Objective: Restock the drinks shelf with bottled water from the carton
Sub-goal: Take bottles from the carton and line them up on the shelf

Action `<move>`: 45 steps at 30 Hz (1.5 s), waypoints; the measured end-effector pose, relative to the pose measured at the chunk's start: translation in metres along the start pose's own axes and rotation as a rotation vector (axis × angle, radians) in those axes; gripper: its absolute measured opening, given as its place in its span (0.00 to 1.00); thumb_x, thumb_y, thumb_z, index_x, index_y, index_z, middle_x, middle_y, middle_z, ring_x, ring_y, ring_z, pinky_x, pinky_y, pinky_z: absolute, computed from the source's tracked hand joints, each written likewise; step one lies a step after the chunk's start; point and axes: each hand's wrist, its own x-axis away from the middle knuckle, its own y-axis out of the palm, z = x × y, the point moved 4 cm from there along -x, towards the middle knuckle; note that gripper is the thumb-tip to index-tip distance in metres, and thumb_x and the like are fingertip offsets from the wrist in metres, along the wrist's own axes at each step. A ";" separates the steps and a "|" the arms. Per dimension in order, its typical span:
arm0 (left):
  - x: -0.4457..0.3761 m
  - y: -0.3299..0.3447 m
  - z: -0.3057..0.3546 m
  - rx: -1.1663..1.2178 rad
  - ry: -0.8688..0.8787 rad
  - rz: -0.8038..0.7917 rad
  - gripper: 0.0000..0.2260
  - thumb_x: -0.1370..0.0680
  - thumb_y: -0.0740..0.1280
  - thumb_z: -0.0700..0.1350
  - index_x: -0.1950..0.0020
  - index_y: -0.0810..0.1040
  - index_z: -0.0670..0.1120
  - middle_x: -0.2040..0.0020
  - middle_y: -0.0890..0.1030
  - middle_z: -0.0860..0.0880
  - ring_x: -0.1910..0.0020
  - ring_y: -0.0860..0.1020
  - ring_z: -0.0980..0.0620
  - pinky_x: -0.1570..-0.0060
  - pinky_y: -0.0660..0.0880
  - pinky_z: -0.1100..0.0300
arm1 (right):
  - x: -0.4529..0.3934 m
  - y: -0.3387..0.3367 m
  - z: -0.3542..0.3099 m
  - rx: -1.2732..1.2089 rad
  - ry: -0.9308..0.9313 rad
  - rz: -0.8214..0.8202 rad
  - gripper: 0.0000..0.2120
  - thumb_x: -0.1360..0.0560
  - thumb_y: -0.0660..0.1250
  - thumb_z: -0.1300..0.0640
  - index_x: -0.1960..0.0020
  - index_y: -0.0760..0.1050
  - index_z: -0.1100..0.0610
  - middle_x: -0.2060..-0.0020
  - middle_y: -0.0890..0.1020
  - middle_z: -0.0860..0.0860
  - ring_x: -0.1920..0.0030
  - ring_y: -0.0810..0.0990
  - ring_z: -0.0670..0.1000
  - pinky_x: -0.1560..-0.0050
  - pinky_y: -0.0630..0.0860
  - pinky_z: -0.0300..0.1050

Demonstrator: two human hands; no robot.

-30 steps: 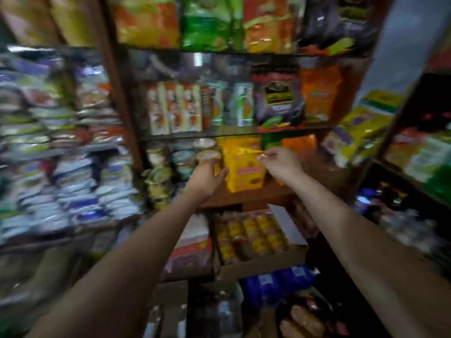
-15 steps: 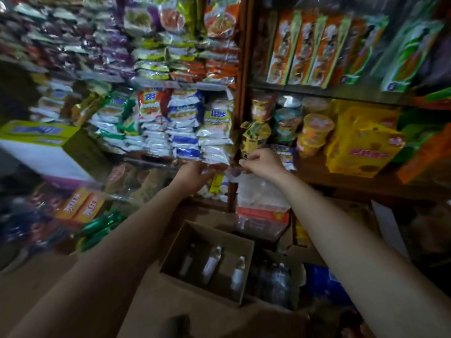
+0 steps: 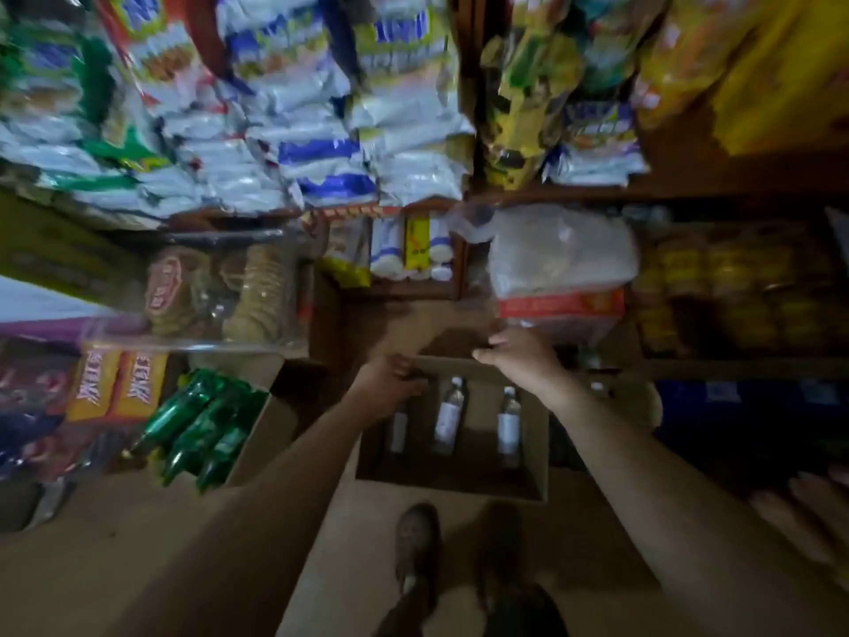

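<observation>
Left hand (image 3: pixel 390 379) curled over the far left corner of the brown cardboard carton (image 3: pixel 452 482), maybe gripping its rim; too blurry to be sure. Right hand (image 3: pixel 517 356) above the far rim, fingers bent, hold unclear. Inside the open carton, three clear plastic water bottles (image 3: pixel 448 418) with white labels, lying side by side. Carton down on a dusty tan floor (image 3: pixel 138 567), two dark shoes (image 3: pixel 416 549) near its front edge. Green bottles (image 3: pixel 197 425) in a box to the left. Shiny crinkly snack bags (image 3: pixel 285 131) packed on wooden shelves above
</observation>
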 end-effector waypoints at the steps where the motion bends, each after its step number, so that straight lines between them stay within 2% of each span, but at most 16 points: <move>1: -0.016 0.017 -0.018 0.008 -0.039 -0.047 0.19 0.27 0.72 0.43 0.37 0.75 0.42 0.45 0.79 0.47 0.45 0.78 0.49 0.46 0.73 0.61 | -0.015 0.015 0.018 0.012 0.029 -0.025 0.10 0.28 0.73 0.53 0.60 0.80 0.61 0.65 0.77 0.53 0.60 0.77 0.51 0.54 0.73 0.49; 2: -0.031 0.032 -0.036 0.005 -0.064 -0.081 0.20 0.27 0.72 0.43 0.37 0.75 0.41 0.43 0.79 0.46 0.42 0.78 0.47 0.42 0.74 0.57 | -0.033 0.031 0.038 0.014 0.048 -0.048 0.11 0.28 0.73 0.53 0.66 0.77 0.58 0.70 0.73 0.52 0.65 0.74 0.51 0.60 0.69 0.47; 4: -0.063 0.063 -0.071 -0.019 -0.096 -0.137 0.21 0.27 0.72 0.44 0.36 0.75 0.42 0.40 0.79 0.43 0.40 0.77 0.44 0.38 0.73 0.51 | -0.063 0.061 0.078 -0.004 0.111 -0.074 0.12 0.30 0.74 0.55 0.67 0.75 0.58 0.71 0.72 0.55 0.66 0.73 0.52 0.63 0.65 0.45; 7: -0.105 0.103 -0.118 -0.033 -0.112 -0.164 0.19 0.27 0.73 0.46 0.38 0.76 0.42 0.46 0.79 0.47 0.45 0.77 0.48 0.43 0.73 0.57 | -0.101 0.100 0.135 -0.056 0.195 -0.123 0.09 0.30 0.74 0.59 0.66 0.77 0.60 0.68 0.78 0.53 0.65 0.78 0.50 0.61 0.74 0.43; 10: -0.143 0.138 -0.156 -0.021 -0.153 -0.175 0.18 0.27 0.72 0.46 0.39 0.77 0.44 0.50 0.78 0.50 0.49 0.76 0.52 0.50 0.70 0.62 | -0.139 0.135 0.179 -0.059 0.220 -0.159 0.11 0.29 0.73 0.56 0.55 0.81 0.65 0.56 0.83 0.60 0.54 0.82 0.57 0.47 0.78 0.55; 15: -0.221 0.197 -0.218 0.040 -0.183 -0.185 0.15 0.29 0.74 0.47 0.43 0.80 0.46 0.45 0.82 0.45 0.45 0.79 0.46 0.40 0.74 0.49 | -0.204 0.188 0.241 -0.114 0.274 -0.156 0.15 0.27 0.71 0.57 0.48 0.79 0.68 0.49 0.82 0.63 0.47 0.80 0.61 0.39 0.74 0.59; 18: -0.262 0.237 -0.251 0.096 -0.191 -0.212 0.20 0.30 0.75 0.44 0.40 0.77 0.46 0.44 0.81 0.47 0.44 0.78 0.49 0.40 0.74 0.51 | -0.237 0.207 0.268 -0.186 0.305 -0.153 0.08 0.25 0.69 0.57 0.48 0.78 0.58 0.52 0.80 0.53 0.48 0.78 0.54 0.43 0.74 0.49; 20: -0.290 0.262 -0.273 0.087 -0.197 -0.242 0.24 0.31 0.76 0.46 0.37 0.76 0.47 0.41 0.79 0.49 0.43 0.78 0.50 0.40 0.74 0.52 | -0.259 0.217 0.287 -0.270 0.325 -0.130 0.08 0.26 0.70 0.57 0.47 0.77 0.57 0.50 0.80 0.54 0.46 0.79 0.54 0.48 0.74 0.46; 22: -0.314 0.284 -0.288 0.040 -0.223 -0.275 0.29 0.32 0.77 0.49 0.34 0.74 0.48 0.39 0.78 0.50 0.42 0.77 0.50 0.40 0.74 0.56 | -0.278 0.228 0.305 -0.336 0.367 -0.142 0.16 0.26 0.71 0.55 0.41 0.76 0.61 0.44 0.80 0.57 0.43 0.79 0.57 0.45 0.75 0.48; 25: -0.347 0.309 -0.300 -0.027 -0.255 -0.284 0.36 0.33 0.78 0.50 0.28 0.68 0.47 0.33 0.75 0.47 0.36 0.75 0.48 0.40 0.71 0.62 | -0.306 0.240 0.327 -0.424 0.430 -0.146 0.20 0.28 0.72 0.53 0.40 0.76 0.61 0.44 0.81 0.58 0.45 0.81 0.57 0.42 0.77 0.56; 27: -0.363 0.323 -0.306 -0.004 -0.288 -0.265 0.35 0.33 0.78 0.47 0.29 0.67 0.45 0.34 0.75 0.45 0.37 0.76 0.47 0.47 0.72 0.63 | -0.321 0.243 0.336 -0.441 0.462 -0.138 0.21 0.28 0.72 0.52 0.39 0.76 0.61 0.44 0.81 0.58 0.44 0.80 0.58 0.42 0.78 0.56; 32: -0.377 0.346 -0.308 0.018 -0.328 -0.285 0.31 0.32 0.77 0.46 0.31 0.70 0.45 0.36 0.77 0.44 0.38 0.76 0.46 0.46 0.74 0.59 | -0.334 0.242 0.344 -0.475 0.493 -0.156 0.22 0.25 0.68 0.50 0.34 0.72 0.60 0.40 0.78 0.55 0.39 0.76 0.54 0.39 0.72 0.47; 36: -0.359 0.346 -0.297 0.356 -0.414 -0.403 0.30 0.32 0.76 0.39 0.33 0.69 0.45 0.37 0.76 0.43 0.39 0.76 0.42 0.44 0.76 0.49 | -0.323 0.233 0.336 -0.501 0.463 -0.157 0.22 0.26 0.69 0.50 0.35 0.73 0.58 0.40 0.79 0.55 0.41 0.77 0.53 0.37 0.72 0.49; 38: -0.339 0.338 -0.286 0.427 -0.438 -0.481 0.24 0.30 0.75 0.40 0.37 0.72 0.44 0.38 0.77 0.41 0.41 0.77 0.43 0.47 0.77 0.50 | -0.311 0.226 0.328 -0.501 0.483 -0.167 0.23 0.27 0.70 0.49 0.35 0.73 0.57 0.41 0.79 0.54 0.41 0.77 0.53 0.37 0.72 0.49; 41: -0.308 0.318 -0.271 0.375 -0.399 -0.494 0.23 0.32 0.76 0.40 0.39 0.74 0.44 0.42 0.79 0.43 0.45 0.79 0.46 0.52 0.79 0.54 | -0.285 0.210 0.308 -0.534 0.483 -0.178 0.20 0.27 0.71 0.49 0.38 0.74 0.56 0.43 0.80 0.53 0.42 0.78 0.52 0.38 0.72 0.49; 45: -0.258 0.287 -0.248 0.313 -0.403 -0.493 0.26 0.36 0.79 0.44 0.40 0.76 0.46 0.45 0.81 0.46 0.47 0.81 0.48 0.50 0.80 0.52 | -0.244 0.181 0.275 -0.536 0.461 -0.155 0.14 0.27 0.71 0.52 0.45 0.74 0.54 0.47 0.79 0.51 0.46 0.77 0.50 0.45 0.72 0.46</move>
